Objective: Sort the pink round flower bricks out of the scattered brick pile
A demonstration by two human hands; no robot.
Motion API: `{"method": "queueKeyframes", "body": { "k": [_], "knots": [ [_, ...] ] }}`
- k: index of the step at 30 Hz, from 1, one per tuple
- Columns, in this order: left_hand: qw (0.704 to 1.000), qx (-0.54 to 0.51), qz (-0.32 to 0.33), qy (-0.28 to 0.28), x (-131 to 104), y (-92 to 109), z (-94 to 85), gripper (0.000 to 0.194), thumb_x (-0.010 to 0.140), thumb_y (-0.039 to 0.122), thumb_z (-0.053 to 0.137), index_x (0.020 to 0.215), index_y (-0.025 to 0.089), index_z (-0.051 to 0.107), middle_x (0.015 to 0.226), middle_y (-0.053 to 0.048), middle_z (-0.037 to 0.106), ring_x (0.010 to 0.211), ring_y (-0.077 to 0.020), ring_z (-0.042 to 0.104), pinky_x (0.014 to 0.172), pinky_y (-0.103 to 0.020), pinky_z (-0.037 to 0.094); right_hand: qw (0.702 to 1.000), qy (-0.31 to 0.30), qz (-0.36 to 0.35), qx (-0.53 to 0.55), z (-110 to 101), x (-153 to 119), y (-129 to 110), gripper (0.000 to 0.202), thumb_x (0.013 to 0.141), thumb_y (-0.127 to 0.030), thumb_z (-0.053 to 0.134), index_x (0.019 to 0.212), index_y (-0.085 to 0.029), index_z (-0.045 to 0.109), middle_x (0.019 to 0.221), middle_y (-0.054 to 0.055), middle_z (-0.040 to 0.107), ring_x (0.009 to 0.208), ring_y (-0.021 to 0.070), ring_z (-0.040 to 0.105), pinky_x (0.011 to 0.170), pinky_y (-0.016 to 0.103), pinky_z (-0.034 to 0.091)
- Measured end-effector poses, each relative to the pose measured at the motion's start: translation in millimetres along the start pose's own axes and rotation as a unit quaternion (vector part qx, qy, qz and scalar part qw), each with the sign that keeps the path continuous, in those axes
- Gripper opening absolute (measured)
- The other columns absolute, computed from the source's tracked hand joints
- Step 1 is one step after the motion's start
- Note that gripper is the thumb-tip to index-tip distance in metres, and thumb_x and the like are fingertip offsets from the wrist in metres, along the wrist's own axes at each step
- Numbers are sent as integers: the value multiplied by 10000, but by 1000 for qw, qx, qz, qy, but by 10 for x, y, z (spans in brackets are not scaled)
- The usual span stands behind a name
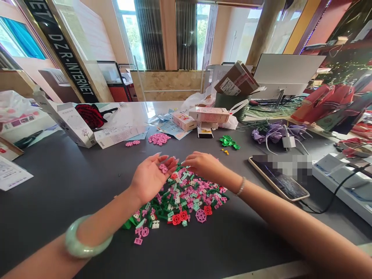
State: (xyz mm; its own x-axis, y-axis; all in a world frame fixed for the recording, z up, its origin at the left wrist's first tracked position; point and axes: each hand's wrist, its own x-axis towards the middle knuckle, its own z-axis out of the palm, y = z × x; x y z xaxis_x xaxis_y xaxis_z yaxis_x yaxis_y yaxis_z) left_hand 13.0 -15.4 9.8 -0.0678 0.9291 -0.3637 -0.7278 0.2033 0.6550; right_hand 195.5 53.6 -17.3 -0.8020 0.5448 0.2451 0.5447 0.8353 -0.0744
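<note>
My left hand is turned palm up over the pile, its fingers cupped slightly, and small pink building bricks rest on the fingers. Just beside those fingertips, my right hand is bent downward with its fingers drawn together at the pile's far edge. What its fingertips hold, if anything, is hidden. Under both hands spreads a mixed pile of building bricks in pink, green, white and pale mint. Red rose pieces and a pink web-shaped piece lie along its near edge.
Beyond the hands sit a heap of pink pieces, green leaf pieces and yellow bits. A phone and a power strip lie at right. Small boxes and a white carton stand farther back.
</note>
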Motion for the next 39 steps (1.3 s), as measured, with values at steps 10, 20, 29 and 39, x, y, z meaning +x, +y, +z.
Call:
{"method": "queueKeyframes", "body": {
  "k": [10, 20, 29, 39],
  "knots": [
    [999, -14, 33, 13, 472, -135, 418, 193, 930, 214, 382, 972, 119, 544, 1020, -200, 641, 1015, -260, 647, 786, -316, 564, 1000, -22, 1, 17, 230, 121, 92, 67, 863, -121, 629, 813, -145, 666, 796, 44, 621, 742, 155, 538, 602, 269, 349],
    [999, 9, -30, 10, 514, -263, 305, 227, 952, 226, 397, 1068, 84, 532, 1076, -198, 631, 881, -203, 667, 725, -260, 560, 985, 74, 82, 134, -62, -9, 250, 81, 875, -94, 568, 852, -150, 622, 834, 25, 639, 781, 126, 562, 707, 246, 418],
    [992, 19, -113, -48, 406, -346, 350, 346, 964, 261, 371, 1062, 4, 581, 772, -126, 644, 652, -165, 634, 675, -268, 553, 957, 143, 41, 248, -140, -16, 200, 112, 840, -109, 594, 899, -172, 665, 862, 4, 693, 773, 111, 612, 705, 234, 454],
    [998, -1, -55, 3, 458, -171, 387, 296, 966, 184, 327, 1033, 33, 572, 780, -152, 671, 627, -154, 633, 608, -236, 545, 966, 22, 248, 73, -338, -134, 710, 226, 786, -60, 549, 896, -160, 719, 812, 44, 694, 763, 174, 616, 687, 288, 447]
  ]
}}
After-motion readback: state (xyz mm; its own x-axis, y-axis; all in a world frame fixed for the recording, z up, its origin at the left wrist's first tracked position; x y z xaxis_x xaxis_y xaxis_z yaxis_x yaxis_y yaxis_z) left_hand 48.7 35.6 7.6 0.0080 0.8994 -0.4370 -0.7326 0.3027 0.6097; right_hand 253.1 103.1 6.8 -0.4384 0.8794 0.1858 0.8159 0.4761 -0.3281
